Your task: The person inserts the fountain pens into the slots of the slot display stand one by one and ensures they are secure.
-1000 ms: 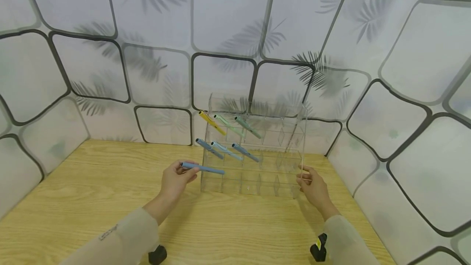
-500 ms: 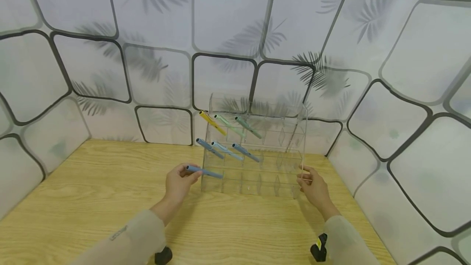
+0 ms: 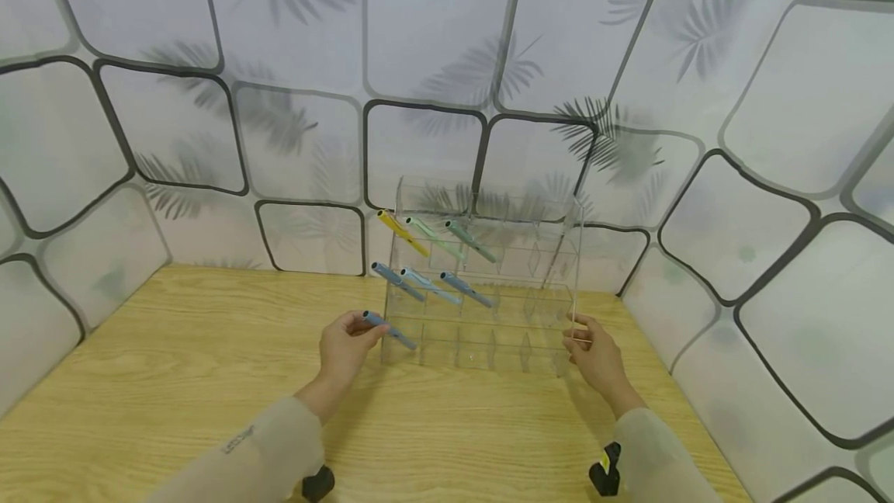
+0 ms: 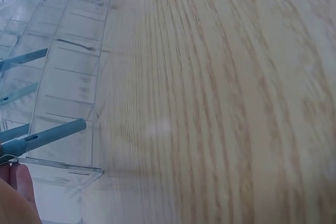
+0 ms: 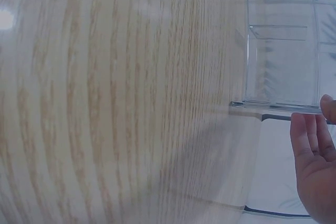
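A blue pen [image 3: 393,332] slants into the left end of the lowest tier of a clear acrylic pen rack [image 3: 475,355]. My left hand [image 3: 344,348] pinches the pen by its upper end, beside the rack's left side panel. In the left wrist view the pen's barrel [image 4: 58,132] reaches in past that panel. My right hand [image 3: 595,355] holds the rack's right side panel, its thumb near the front edge and its fingers along the outer face, as the right wrist view shows the hand [image 5: 317,163] too.
The middle tier holds several blue pens, among them a light blue pen [image 3: 429,286]. On the top tier lie a yellow pen [image 3: 403,233], a pale green pen [image 3: 434,237] and a darker green pen [image 3: 471,241]. The wooden table [image 3: 209,332] meets a patterned wall covering [image 3: 300,154] behind the rack.
My left hand has moved right and slightly down toward the rack. The pen, nearly level before, now slopes down into the lowest tier. My right hand has stayed put.
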{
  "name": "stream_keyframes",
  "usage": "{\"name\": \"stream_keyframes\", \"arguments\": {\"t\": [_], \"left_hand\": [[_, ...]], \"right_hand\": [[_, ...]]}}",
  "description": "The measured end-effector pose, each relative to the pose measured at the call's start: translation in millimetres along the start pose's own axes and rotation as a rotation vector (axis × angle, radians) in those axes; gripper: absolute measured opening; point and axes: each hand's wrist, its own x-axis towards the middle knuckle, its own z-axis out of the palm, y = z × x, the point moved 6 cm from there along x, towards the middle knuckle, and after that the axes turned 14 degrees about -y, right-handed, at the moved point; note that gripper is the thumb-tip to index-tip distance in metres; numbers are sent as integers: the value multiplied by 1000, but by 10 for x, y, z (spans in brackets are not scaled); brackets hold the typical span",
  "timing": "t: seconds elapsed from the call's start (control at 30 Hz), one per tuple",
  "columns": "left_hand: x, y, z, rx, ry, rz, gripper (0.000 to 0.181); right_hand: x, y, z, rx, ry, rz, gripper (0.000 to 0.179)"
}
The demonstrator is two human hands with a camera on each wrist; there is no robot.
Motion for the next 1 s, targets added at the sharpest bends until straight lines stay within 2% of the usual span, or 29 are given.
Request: {"name": "stream_keyframes", "arguments": {"t": [0.3, 0.7, 0.83, 1.0], "left_hand": [[-1, -45, 25, 56, 11, 0, 26], [-17, 22, -12, 45, -41, 27, 36], [7, 48, -74, 20, -95, 44, 43], [24, 113, -153, 33, -223, 86, 48]], "right_hand": [[2, -6, 2, 3, 2, -13, 46], [-6, -13, -4, -3, 8, -17, 45], [-5, -16, -3, -4, 11, -22, 45], [0, -13, -2, 3, 9, -11, 45]]}}
